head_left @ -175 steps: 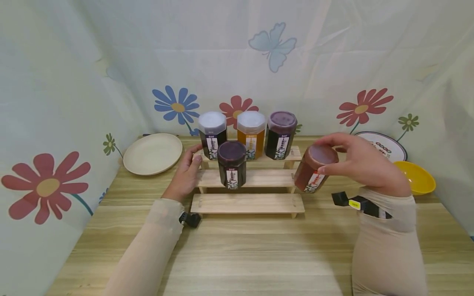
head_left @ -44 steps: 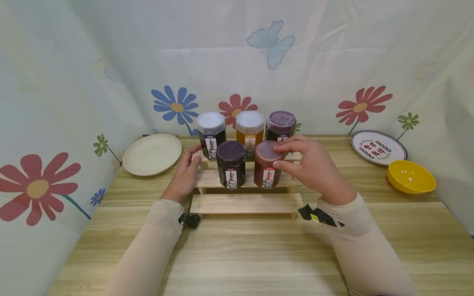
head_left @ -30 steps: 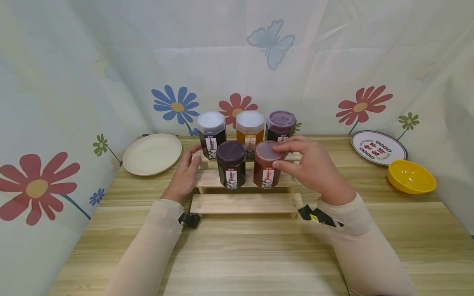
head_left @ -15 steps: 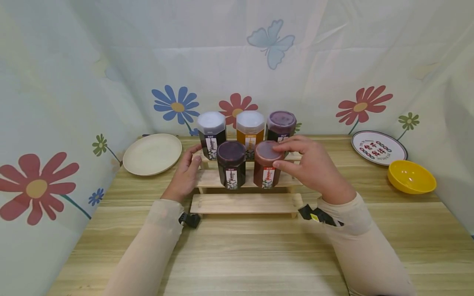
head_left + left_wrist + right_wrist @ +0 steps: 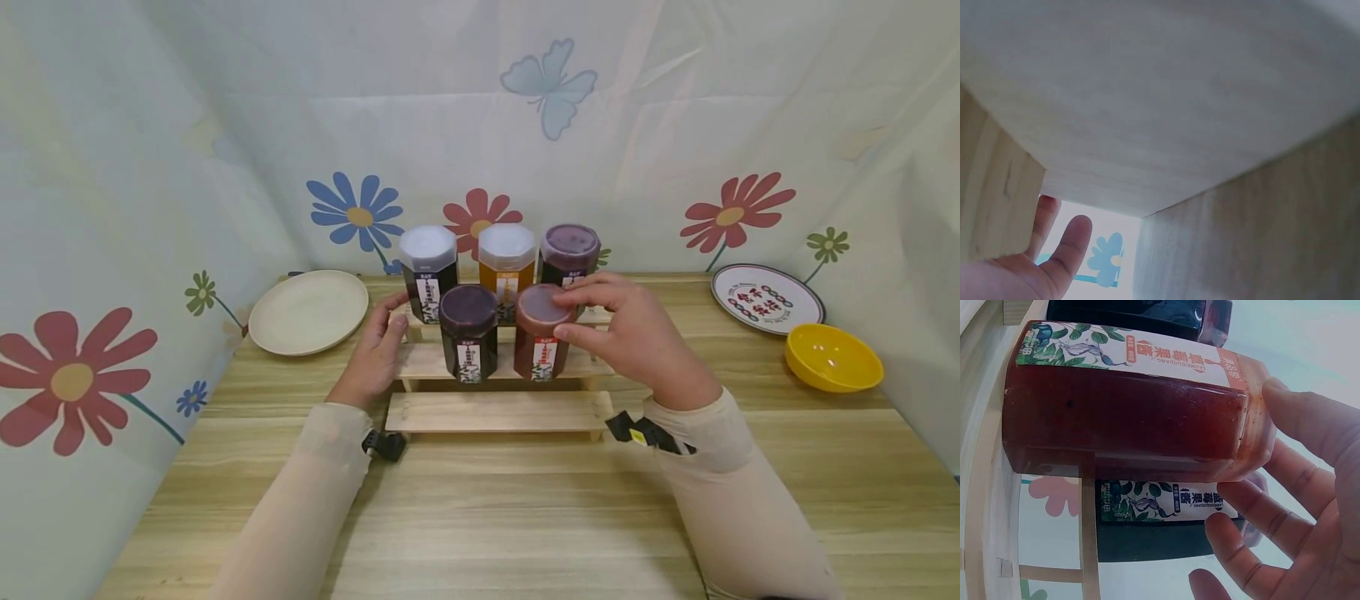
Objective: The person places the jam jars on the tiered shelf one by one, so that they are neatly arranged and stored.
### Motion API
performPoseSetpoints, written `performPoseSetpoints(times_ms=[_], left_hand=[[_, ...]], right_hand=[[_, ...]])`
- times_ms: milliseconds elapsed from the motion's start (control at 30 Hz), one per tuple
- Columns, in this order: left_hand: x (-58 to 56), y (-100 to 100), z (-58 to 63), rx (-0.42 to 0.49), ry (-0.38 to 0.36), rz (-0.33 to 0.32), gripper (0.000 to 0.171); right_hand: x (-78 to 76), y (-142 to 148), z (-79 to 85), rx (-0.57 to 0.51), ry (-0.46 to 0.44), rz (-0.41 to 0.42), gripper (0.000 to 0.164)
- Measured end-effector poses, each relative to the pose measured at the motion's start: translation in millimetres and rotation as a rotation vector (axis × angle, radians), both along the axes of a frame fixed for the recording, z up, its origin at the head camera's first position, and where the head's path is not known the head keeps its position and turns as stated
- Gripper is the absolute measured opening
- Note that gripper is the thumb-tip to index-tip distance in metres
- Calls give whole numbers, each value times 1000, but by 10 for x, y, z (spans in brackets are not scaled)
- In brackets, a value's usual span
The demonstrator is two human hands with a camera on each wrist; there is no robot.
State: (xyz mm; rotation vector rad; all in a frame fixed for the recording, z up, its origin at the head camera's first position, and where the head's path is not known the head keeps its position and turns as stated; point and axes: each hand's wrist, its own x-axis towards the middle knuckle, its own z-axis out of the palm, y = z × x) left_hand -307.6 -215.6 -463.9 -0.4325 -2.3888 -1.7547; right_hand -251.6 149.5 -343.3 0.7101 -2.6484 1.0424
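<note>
In the head view my right hand (image 5: 633,333) holds a strawberry jam jar (image 5: 542,358) near its lid, thumb in front. The jar stands upright on the middle step of a wooden stepped stand (image 5: 498,411). In the right wrist view the thumb and a fingertip touch the top of the strawberry jam jar (image 5: 1129,425), with the other fingers spread. A dark jam jar (image 5: 468,333) stands left of it on the same step, apart. My left hand (image 5: 375,354) grips the left end of the stand's top step; the left wrist view shows two fingers (image 5: 1071,250) beside a wooden post.
On the top step stand a dark jar (image 5: 429,275), an amber jar (image 5: 507,271) and a purple-lidded jar (image 5: 570,254). A cream plate (image 5: 309,312) lies left; a patterned plate (image 5: 767,298) and a yellow bowl (image 5: 834,360) lie right. Patterned cloth hangs behind.
Since the earliest frame, my right hand has brought the strawberry jam jar left, from beside the stand onto the middle step. Over the last second and a half both hands stay almost still.
</note>
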Motion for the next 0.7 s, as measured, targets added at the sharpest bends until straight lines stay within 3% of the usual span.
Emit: performPoseSetpoints(times_ms=[467, 700], left_hand=[[8, 1, 19, 1, 2, -6, 45], [8, -7, 12, 0, -2, -10, 46]], right_hand=[[100, 97, 126, -34, 26, -39, 41], [84, 28, 97, 8, -11, -45, 31]])
